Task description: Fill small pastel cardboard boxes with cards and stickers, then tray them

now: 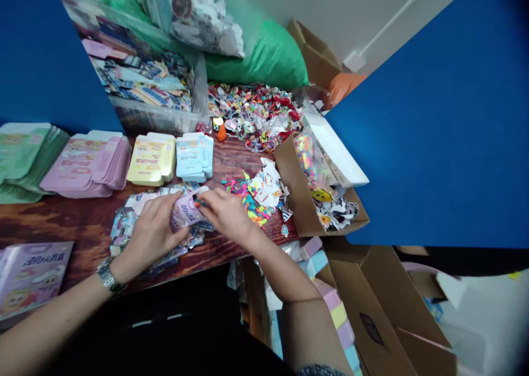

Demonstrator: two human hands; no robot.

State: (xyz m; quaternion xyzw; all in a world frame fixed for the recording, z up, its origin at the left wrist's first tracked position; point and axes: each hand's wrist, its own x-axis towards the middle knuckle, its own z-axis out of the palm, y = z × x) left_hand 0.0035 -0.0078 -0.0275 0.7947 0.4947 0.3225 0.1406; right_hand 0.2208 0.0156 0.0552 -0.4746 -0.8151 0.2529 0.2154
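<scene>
My left hand (155, 224) is closed around a small purple printed box (184, 213), tilted, with its upper end open. At that open end, the fingers of my right hand (227, 210) are pinched together; a bit of orange and dark shows by the fingertips, too small to name. Under both hands spreads a pile of printed cards (124, 227). Just right of my right hand lie a heap of small bright coloured pieces (252, 208) and some white paper cut-outs (268, 186).
Stacks of flat green (20, 150), pink (78, 164), yellow (149, 158) and blue cartons (192, 158) line the back. A larger purple box (37, 277) lies front left. Behind are a clear bin (161, 114) and many trinkets (256, 111). A cardboard box (291, 194) stands right.
</scene>
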